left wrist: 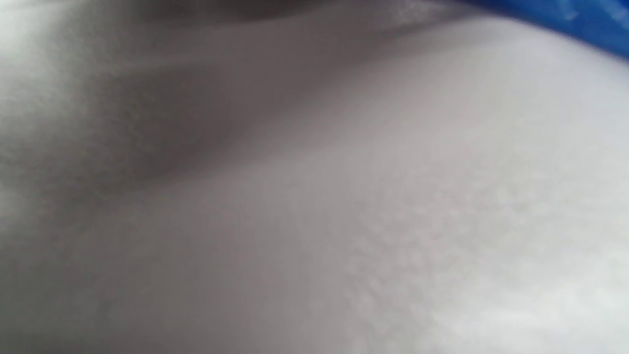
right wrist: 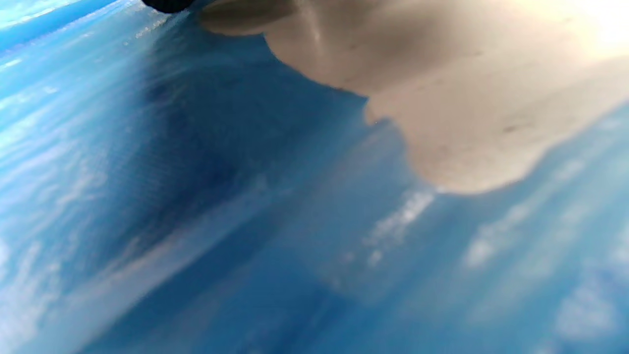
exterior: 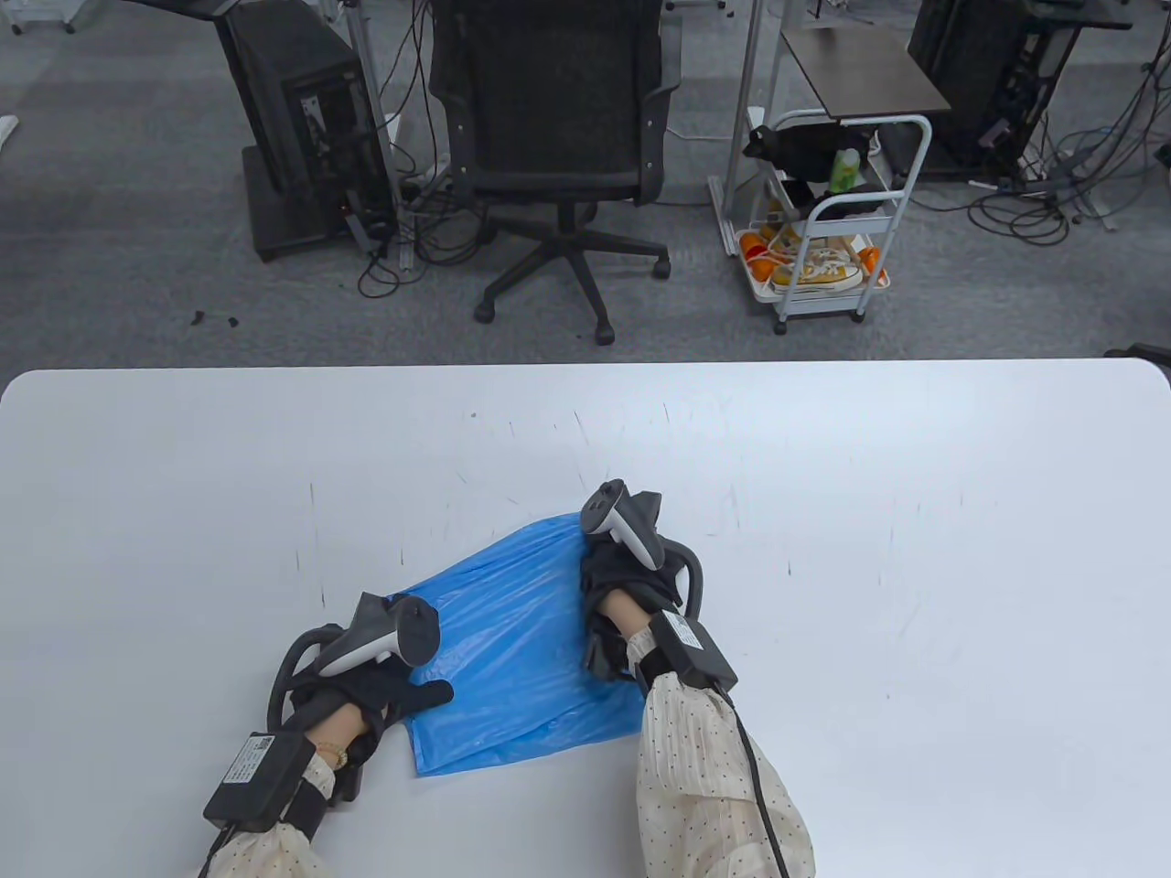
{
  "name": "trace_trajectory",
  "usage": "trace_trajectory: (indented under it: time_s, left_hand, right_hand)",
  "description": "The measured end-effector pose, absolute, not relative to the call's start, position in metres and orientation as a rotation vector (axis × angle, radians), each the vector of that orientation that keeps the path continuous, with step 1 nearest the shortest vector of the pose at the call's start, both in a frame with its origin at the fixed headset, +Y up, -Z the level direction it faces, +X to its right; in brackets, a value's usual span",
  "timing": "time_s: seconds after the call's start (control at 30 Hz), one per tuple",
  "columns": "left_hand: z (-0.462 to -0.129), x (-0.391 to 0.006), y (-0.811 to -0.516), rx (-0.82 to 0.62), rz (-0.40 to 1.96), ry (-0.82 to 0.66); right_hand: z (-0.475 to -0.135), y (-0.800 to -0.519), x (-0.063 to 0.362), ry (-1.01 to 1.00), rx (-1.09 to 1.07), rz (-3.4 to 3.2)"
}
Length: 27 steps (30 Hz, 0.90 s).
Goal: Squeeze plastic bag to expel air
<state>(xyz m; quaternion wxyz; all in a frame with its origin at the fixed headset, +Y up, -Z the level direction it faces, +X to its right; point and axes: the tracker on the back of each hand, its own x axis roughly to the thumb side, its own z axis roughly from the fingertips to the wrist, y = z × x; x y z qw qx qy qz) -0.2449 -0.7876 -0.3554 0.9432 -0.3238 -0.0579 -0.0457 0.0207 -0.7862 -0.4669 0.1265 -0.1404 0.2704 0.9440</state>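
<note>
Near the worktop's front edge, centre-left: blue plastic bag (exterior: 512, 640) lies flat, long axis near-left to far-right | left hand (exterior: 384, 677) rests on its near-left corner; right hand (exterior: 622, 585) presses its right side | finger spread: cannot tell; both hands equally near

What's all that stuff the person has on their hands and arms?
Both hands, left hand and right hand, wear black gloves with a grey-and-white controller-shaped tracker strapped to the back. A black box with a white label sits on each wrist, trailing a black cable. The sleeves are cream with small dark dots.
</note>
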Motion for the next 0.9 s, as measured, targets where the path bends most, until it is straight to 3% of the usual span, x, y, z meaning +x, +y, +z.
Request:
trace_trajectory:
  time_s: [0.47, 0.67, 0.9]
  left_hand:
    - [-0.357, -0.248, -0.784, -0.642, -0.077, -0.112]
    - [-0.345, -0.241, -0.758, -0.458, 0.005, -0.102]
    - [-0.308, -0.221, -0.72, -0.148, 0.013, -0.12]
  right_hand:
    - [-0.455, -0.782, 0.025, 0.789, -0.383, 2.719]
    - [-0.421, -0.749, 0.019, 0.541, -0.123, 2.867]
    - [-0.351, -0.716, 0.023, 0.177, 0.13, 2.972]
